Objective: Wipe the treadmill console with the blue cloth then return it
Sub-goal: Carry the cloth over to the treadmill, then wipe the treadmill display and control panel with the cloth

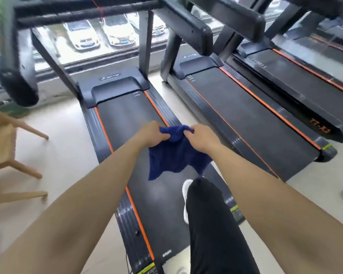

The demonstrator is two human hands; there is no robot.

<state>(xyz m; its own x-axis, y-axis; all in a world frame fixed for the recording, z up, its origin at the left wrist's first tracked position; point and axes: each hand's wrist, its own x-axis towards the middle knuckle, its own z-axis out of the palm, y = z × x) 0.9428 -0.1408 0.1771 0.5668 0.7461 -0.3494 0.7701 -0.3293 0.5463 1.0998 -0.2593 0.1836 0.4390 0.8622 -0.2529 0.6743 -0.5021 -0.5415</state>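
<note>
The blue cloth [174, 153] hangs in the air over the belt of the nearest treadmill [127, 119], held up by its top edge with the rest drooping down. Its top edge runs left to right between the two hands; the loose lower edge is ragged, with one corner hanging at lower left and another trailing toward the black trouser leg [212, 224]. The left hand [151, 134] pinches the cloth's upper left corner with fingers closed on the fabric. The right hand [201, 137] grips the upper right corner the same way, fingers curled shut around a bunched fold. Both arms are stretched forward.

A white shoe [186, 196] rests on the belt below the cloth. The treadmill's motor cover bears a small logo too blurred to read. A second treadmill [246, 115] lies to the right, and a third [305, 91] beyond carries orange lettering near its rear end, partly legible as "TT-X". Pale wooden furniture legs [14, 165] stand at left.
</note>
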